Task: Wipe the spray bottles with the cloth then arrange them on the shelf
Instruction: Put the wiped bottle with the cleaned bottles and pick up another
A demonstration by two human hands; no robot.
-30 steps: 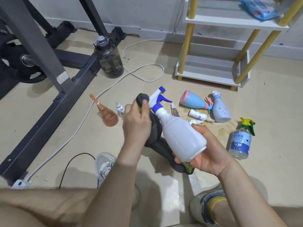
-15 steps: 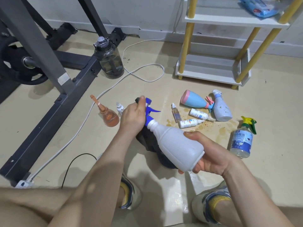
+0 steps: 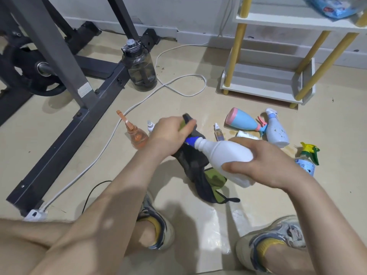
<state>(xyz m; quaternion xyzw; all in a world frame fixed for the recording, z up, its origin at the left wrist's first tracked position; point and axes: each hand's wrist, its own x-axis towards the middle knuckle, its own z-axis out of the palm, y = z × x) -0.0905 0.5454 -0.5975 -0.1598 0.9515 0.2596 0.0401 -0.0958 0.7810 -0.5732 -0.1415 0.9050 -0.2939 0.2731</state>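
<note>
Wiping at the nozzle end: the left hand [image 3: 170,133] has its fingers curled tight round the dark cloth [image 3: 195,165], bunching it over the blue trigger head [image 3: 191,140] of the white spray bottle [image 3: 224,155]. The right hand [image 3: 264,167] grips the fat base, fingers wrapped over the top. The bottle lies almost level above the floor, mid-scene. The cloth's loose tail, green on one face, hangs down to the floor beneath.

To do this well, I'd say let the right hand turn the bottle while the left holds the cloth snug, so the folds work into the trigger's crevices. Then draw the cloth down the neck and body. The base sits under the right palm, so a change of grip looks necessary to reach it. Watch the trigger: a squeeze there could spray.

Writing now. The white bottle shows no label at all. At the right, the green-and-yellow-triggered bottle [image 3: 305,163] carries a blue label with white Chinese characters, too small to read. On the shelf [image 3: 266,92], far right and well apart, a blue packet [image 3: 337,6] has blurred print, unreadable.
</note>
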